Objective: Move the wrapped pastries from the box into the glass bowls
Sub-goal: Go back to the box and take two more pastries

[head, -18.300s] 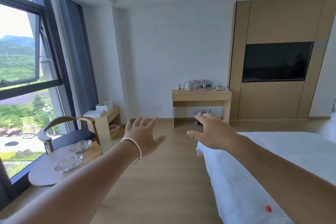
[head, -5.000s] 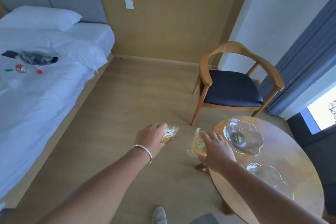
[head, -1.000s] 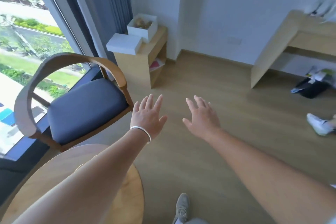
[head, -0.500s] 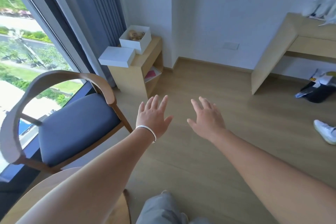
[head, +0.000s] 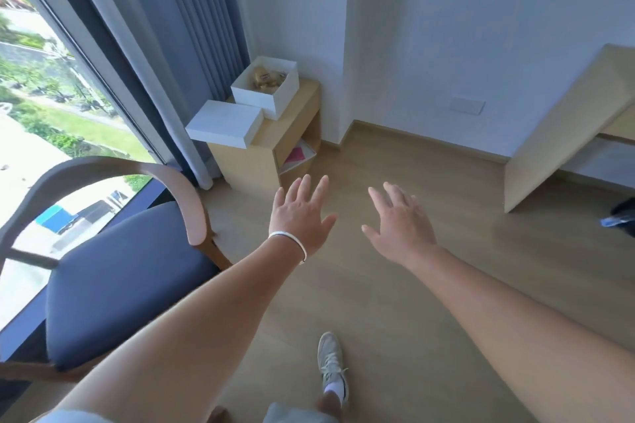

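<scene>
Head view: both arms reach forward over the wooden floor point(head: 429, 302), fingers spread wide and holding nothing. The left hand point(head: 302, 216) wears a pale bangle point(head: 290, 240) at the wrist; the right hand point(head: 400, 225) is just beside it at 3 o'clock. The open white box point(head: 266, 87) stands at 12 o'clock from the hands, well apart from them, on a low wooden worktop point(head: 295, 113) in the corner by the curtain point(head: 199, 27). The wrapped pastries point(head: 264, 79) show inside it as golden lumps in clear wrap. The lid point(head: 225, 124) lies just beside the box at its 7 o'clock, overhanging the worktop's edge. The glass bowls are not in view. A chair point(head: 120, 268) with a blue seat fills the frame at 8 o'clock, and one shoe point(head: 331, 367) steps forward at 6 o'clock.

The step in hand appears to be the walk to the box for more pastries. To do it well, pass clear of the chair's arm, come in from above the open top, and pinch each pastry by its wrap rather than squeezing it; one in each hand should be manageable.

The wraps seem to carry small labels, too small to read. No other writing is legible.
</scene>
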The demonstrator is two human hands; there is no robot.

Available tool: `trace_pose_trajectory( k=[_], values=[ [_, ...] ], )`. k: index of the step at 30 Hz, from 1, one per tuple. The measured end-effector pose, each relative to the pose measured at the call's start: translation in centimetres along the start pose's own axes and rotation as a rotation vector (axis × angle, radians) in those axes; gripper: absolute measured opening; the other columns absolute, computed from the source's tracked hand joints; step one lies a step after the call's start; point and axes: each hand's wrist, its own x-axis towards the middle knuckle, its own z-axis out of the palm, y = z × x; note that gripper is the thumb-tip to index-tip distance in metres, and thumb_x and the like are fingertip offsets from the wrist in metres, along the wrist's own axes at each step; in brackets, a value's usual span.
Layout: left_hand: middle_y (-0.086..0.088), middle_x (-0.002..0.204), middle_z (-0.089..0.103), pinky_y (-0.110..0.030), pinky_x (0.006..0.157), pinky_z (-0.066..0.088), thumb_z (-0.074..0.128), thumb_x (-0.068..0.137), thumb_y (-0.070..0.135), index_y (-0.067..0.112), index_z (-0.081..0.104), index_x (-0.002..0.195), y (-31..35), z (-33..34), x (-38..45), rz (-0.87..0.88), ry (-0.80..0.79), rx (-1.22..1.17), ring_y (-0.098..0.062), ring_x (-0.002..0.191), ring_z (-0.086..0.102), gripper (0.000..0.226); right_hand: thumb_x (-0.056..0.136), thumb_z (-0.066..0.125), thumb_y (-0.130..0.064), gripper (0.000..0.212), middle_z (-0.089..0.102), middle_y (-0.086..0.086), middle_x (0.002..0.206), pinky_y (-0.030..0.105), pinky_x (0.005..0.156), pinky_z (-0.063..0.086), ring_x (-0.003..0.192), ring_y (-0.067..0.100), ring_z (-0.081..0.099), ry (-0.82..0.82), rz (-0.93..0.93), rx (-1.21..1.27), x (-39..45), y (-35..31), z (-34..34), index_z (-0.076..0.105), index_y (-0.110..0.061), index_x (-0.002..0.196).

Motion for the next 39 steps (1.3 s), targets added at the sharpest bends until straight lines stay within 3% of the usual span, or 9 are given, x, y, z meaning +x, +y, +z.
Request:
trace_pose_trajectory(
  k=[14, 28, 39],
  values=[
    [-0.007, 0.159, 0.014, -0.046, 0.117, 0.011, 0.029, 0.094, 0.058, 0.028, 0.001, 0.150, 0.5, 0.9, 20.2, 0.002, -0.016, 0.008, -0.024, 0.146, 0.009, 0.069, 0.092, 0.052, -0.048, 0.072, 0.017, 0.012, 0.160, 0.045, 0.119, 0.013, 0.146, 0.027, 0.013, -0.015, 0.004, 0.028, 18.8, 7.4, -1.8, 0.021, -0.023, 0.152],
    [-0.006, 0.159, 0.013, -0.048, 0.117, 0.011, 0.030, 0.096, 0.057, 0.028, 0.002, 0.151, 5.1, 0.1, 39.0, -0.179, -0.030, 0.052, -0.025, 0.146, 0.010, 0.068, 0.092, 0.050, -0.049, 0.073, 0.015, 0.013, 0.160, 0.046, 0.119, 0.013, 0.147, 0.026, 0.012, -0.031, -0.133, 0.071, 39.3, 17.1, -4.7, 0.018, -0.023, 0.153],
    [-0.007, 0.157, 0.021, -0.049, 0.115, 0.013, 0.027, 0.093, 0.062, 0.032, 0.005, 0.148, -0.5, 1.3, 49.5, -0.271, 0.027, 0.034, -0.028, 0.144, 0.017, 0.067, 0.093, 0.048, -0.050, 0.073, 0.016, 0.013, 0.160, 0.047, 0.119, 0.016, 0.147, 0.026, 0.013, -0.067, -0.242, 0.028, 52.6, 15.7, -5.2, 0.017, -0.023, 0.152]
  ],
)
